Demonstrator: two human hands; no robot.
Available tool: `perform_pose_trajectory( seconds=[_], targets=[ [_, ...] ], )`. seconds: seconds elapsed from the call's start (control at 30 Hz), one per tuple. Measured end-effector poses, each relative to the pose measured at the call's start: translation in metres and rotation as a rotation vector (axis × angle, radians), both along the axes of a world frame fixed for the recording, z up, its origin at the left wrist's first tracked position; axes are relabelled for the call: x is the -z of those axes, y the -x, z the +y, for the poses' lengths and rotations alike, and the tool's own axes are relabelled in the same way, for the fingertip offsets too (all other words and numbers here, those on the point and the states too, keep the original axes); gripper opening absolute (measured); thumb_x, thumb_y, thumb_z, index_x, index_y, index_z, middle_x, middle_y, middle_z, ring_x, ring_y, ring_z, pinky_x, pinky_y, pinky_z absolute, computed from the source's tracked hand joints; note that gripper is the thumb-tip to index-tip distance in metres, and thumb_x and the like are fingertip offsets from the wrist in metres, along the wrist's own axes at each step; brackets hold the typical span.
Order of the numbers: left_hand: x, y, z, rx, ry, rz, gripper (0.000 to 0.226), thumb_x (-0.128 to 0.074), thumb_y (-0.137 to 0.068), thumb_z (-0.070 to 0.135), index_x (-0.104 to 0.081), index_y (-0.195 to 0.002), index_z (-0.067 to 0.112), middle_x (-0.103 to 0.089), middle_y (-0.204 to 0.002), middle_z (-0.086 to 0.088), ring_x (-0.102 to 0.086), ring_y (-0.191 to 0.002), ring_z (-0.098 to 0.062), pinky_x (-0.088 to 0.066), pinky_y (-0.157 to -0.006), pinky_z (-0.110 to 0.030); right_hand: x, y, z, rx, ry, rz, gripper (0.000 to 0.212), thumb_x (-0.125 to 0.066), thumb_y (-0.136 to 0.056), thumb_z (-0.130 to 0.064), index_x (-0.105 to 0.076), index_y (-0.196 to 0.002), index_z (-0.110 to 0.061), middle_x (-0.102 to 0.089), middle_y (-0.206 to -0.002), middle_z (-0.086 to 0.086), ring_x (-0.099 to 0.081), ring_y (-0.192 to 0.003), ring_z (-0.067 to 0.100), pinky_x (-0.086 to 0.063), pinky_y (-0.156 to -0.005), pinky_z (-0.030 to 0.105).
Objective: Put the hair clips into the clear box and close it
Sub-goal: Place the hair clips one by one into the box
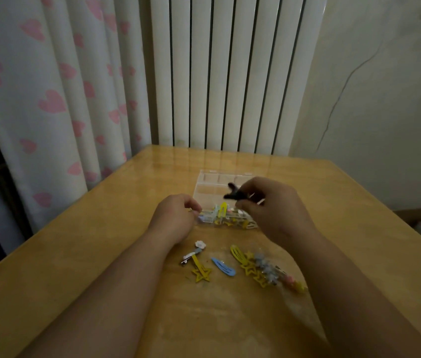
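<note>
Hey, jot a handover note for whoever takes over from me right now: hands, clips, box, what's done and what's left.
Right hand pinches a dark clip above the open clear box.
Left hand sits curled at the box's left corner; grip unclear.
Done: a few yellow clips lie in the box.
Left: drop the dark clip in, gather the loose clips on the table, shut the box.

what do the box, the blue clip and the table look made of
Clear box: likely hard plastic, see-through with divider walls. Blue clip: probably painted metal, flat, matte. Table: wood or wood-look, glossy; it mirrors the radiator.
</note>
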State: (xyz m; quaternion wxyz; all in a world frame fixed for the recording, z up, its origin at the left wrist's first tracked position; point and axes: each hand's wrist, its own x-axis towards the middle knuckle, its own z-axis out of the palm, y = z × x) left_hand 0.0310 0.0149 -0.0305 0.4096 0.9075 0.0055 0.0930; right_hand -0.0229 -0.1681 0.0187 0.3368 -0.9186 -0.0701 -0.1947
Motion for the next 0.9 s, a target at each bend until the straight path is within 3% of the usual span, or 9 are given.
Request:
perform_pose_trajectory(
  seconds=[0.17,0.33,0.47,0.6,0.8,0.9],
  targets=[
    [0.0,-0.001,0.0,-0.003,-0.016,-0.001,0.013,-0.061,-0.089,0.016,-0.069,-0.084,0.025,-0.066,-0.108,-0.001,-0.055,-0.085,-0.017,-0.039,-0.067,-0.024,0.007,-0.025,-0.007,0.197,-0.018,-0.157,0.017,-0.067,-0.087,-0.019,-0.066,-0.103,-0.021,-0.065,-0.104,0.0,-0.059,-0.094,0.02,-0.045,-0.073,0.03],
    [0.001,-0.002,0.0,0.005,-0.006,-0.01,0.014,-0.061,-0.088,0.015,-0.069,-0.082,0.025,-0.067,-0.11,0.001,-0.054,-0.092,-0.014,-0.039,-0.074,-0.024,0.021,-0.034,-0.018,0.211,0.135,0.104,0.027,-0.061,-0.091,-0.019,-0.065,-0.117,-0.025,-0.062,-0.124,0.002,-0.056,-0.113,0.024,-0.046,-0.087,0.033],
    [0.002,-0.003,0.001,-0.001,-0.007,-0.005,0.013,-0.061,-0.089,0.016,-0.07,-0.083,0.024,-0.067,-0.112,-0.001,-0.056,-0.096,-0.017,-0.041,-0.074,-0.025,0.017,-0.028,-0.027,0.224,-0.022,0.02,0.017,-0.059,-0.091,-0.016,-0.07,-0.101,-0.023,-0.067,-0.106,0.0,-0.057,-0.094,0.016,-0.04,-0.076,0.025],
    [0.002,-0.003,0.0,-0.009,-0.015,-0.002,0.013,-0.061,-0.089,0.016,-0.07,-0.084,0.024,-0.066,-0.112,0.0,-0.057,-0.096,-0.018,-0.04,-0.073,-0.025,0.02,-0.019,-0.028,0.187,-0.016,0.058,0.016,-0.058,-0.091,-0.015,-0.071,-0.097,-0.023,-0.064,-0.091,-0.006,-0.056,-0.085,0.012,-0.041,-0.073,0.025],
    [0.0,0.001,-0.001,-0.006,0.001,0.005,0.014,-0.061,-0.089,0.015,-0.07,-0.082,0.024,-0.066,-0.106,0.0,-0.056,-0.09,-0.017,-0.039,-0.07,-0.025,0.021,-0.011,-0.017,0.065,0.041,0.122,0.009,-0.063,-0.088,-0.018,-0.07,-0.09,-0.023,-0.066,-0.091,-0.004,-0.057,-0.082,0.012,-0.042,-0.068,0.024],
    [-0.001,0.001,0.0,-0.002,0.015,0.005,0.013,-0.063,-0.087,0.014,-0.071,-0.082,0.023,-0.065,-0.099,0.002,-0.055,-0.089,-0.015,-0.039,-0.07,-0.024,0.022,-0.002,0.001,-0.13,0.184,0.228,0.015,-0.061,-0.091,-0.026,-0.072,-0.101,-0.025,-0.066,-0.096,-0.008,-0.055,-0.084,0.006,-0.042,-0.068,0.018]
  ],
)
